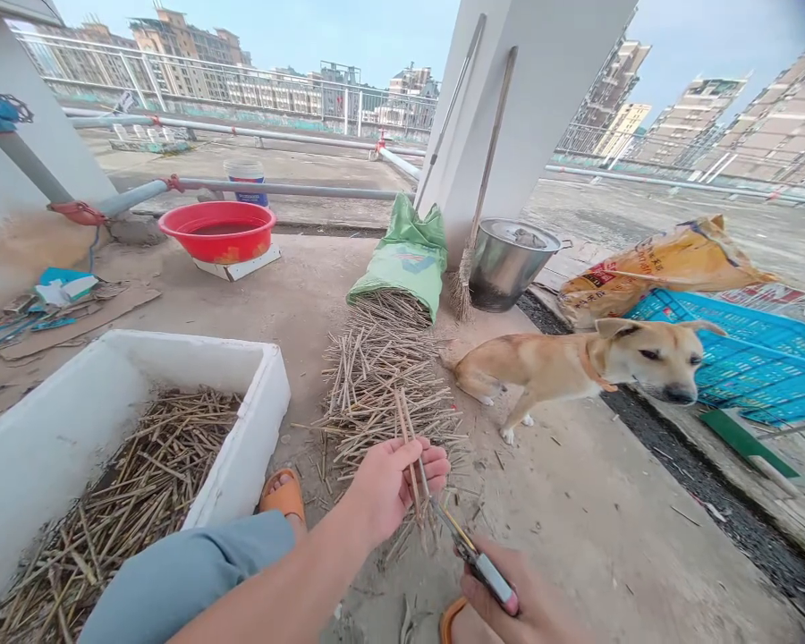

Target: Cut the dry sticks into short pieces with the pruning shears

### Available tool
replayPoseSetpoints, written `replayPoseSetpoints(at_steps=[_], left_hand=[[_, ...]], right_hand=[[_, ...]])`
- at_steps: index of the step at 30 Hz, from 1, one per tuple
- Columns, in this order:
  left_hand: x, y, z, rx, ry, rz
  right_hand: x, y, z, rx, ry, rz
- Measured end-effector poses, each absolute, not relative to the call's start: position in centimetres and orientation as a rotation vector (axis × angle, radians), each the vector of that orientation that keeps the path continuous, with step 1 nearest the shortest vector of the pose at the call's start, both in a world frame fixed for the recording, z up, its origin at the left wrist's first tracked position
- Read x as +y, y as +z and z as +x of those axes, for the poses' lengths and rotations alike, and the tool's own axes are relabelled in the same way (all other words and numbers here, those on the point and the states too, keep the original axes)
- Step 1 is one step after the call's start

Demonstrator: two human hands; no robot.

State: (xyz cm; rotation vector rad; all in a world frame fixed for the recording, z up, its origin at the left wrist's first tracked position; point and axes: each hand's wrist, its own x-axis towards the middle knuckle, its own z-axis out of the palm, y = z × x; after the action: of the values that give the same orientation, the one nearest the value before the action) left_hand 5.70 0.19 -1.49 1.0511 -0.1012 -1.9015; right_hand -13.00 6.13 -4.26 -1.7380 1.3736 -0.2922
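Note:
My left hand (395, 478) is closed around a few thin dry stalks (406, 425), which stick out past the fingers at both ends. In my right hand (510, 590) are what look like pruning shears (487, 572), with a grey handle and a pinkish tip. Their blade end is near the lower ends of the stalks, blurred there, so contact is unclear. Beneath my hands lies a heap of dry stalks (376, 385), spilling from a green woven sack (406, 259). On the left, a white foam box (272, 394) holds many cut stalks (154, 465).
A tan dog (543, 367) sits right of the heap. Behind stand a red basin (218, 246), a metal pot (510, 268) and a straw broom (466, 277) leaning on a pillar. A blue crate (758, 349) and a yellow sack (644, 268) are at the right.

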Motion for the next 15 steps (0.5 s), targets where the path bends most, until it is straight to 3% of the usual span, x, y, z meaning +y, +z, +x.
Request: replayPoseSetpoints(at_steps=[3, 10, 15], left_hand=[[0.3, -1.5, 5.6, -0.155, -1.959, 1.056], [0.5, -2.2, 5.4, -0.207, -2.129, 1.058], [0.5, -2.3, 5.2, -0.209, -2.119, 1.123]], right_hand=[[6.1, -3.3, -13.3, 1.207, -0.199, -1.765], [7.0, -2.0, -12.4, 1.296, -0.394, -1.656], [6.3, -1.4, -12.2, 1.248, -0.336, -1.713]])
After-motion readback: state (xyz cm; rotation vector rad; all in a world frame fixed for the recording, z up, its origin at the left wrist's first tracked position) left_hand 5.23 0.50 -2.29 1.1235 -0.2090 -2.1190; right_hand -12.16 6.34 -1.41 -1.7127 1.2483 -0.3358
